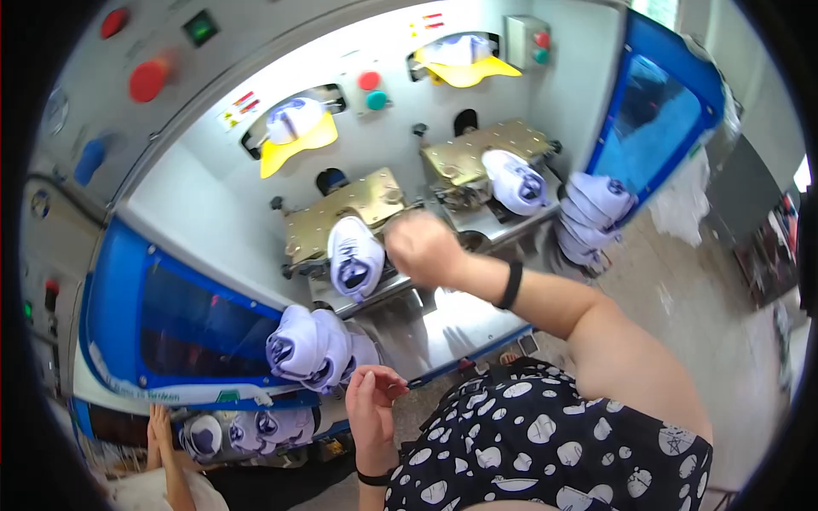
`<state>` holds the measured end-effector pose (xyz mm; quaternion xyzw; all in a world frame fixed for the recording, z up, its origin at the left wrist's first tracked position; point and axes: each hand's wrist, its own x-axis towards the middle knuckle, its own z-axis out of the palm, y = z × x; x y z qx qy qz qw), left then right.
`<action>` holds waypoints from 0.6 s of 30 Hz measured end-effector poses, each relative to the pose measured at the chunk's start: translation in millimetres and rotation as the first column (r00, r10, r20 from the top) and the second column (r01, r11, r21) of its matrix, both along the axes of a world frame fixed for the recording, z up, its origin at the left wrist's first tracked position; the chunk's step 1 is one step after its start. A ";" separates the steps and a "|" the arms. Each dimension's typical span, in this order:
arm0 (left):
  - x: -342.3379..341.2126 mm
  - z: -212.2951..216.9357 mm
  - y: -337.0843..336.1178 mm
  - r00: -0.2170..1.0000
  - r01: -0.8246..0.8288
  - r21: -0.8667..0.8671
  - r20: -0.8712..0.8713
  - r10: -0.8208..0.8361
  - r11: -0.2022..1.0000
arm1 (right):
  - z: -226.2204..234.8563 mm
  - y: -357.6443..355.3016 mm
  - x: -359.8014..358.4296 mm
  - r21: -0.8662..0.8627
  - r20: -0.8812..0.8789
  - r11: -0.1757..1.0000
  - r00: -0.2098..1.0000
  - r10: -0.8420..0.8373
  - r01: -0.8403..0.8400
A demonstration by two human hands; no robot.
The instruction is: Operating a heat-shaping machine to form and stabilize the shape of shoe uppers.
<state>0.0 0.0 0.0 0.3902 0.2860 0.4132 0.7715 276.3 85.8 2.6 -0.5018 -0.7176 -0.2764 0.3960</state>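
Observation:
My right hand (422, 247) reaches over the machine's front, between its two stations. Its back faces me and it is slightly blurred, so its fingers are hidden. Just left of it, a white-lilac shoe (355, 257) rests against a brass-coloured plate (345, 213), laces showing. A second shoe (516, 181) sits at the right station, beside another brass plate (486, 152). My left hand (375, 409) hovers in front of the metal ledge, thumb and fingers apart, holding nothing. A stack of similar shoes (319, 345) stands close by on its left.
More shoes are stacked (592, 217) at the ledge's right end. Blue-framed window panels (213, 319) flank the machine. Yellow-billed forms (298, 132) protrude from the back wall, near red and green buttons (372, 89). A co-worker's hands (159, 430) are at lower left, near further shoes (273, 428).

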 end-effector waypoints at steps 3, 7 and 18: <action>9.7 -7.6 15.3 0.987 0.140 -0.034 -0.069 -0.142 0.990 | -91.3 -97.8 -9.3 -0.588 -0.043 0.802 0.994 0.104 -0.109; 38.1 -19.8 31.1 0.954 0.279 -0.076 -0.096 -0.285 0.957 | -185.4 -220.4 20.8 -0.933 -0.072 0.360 0.979 -0.189 0.001; 140.7 -21.1 1.4 0.790 0.593 -0.022 -0.176 -0.587 0.805 | -320.3 -540.6 90.7 -0.936 0.333 -0.302 -0.175 -0.927 -0.183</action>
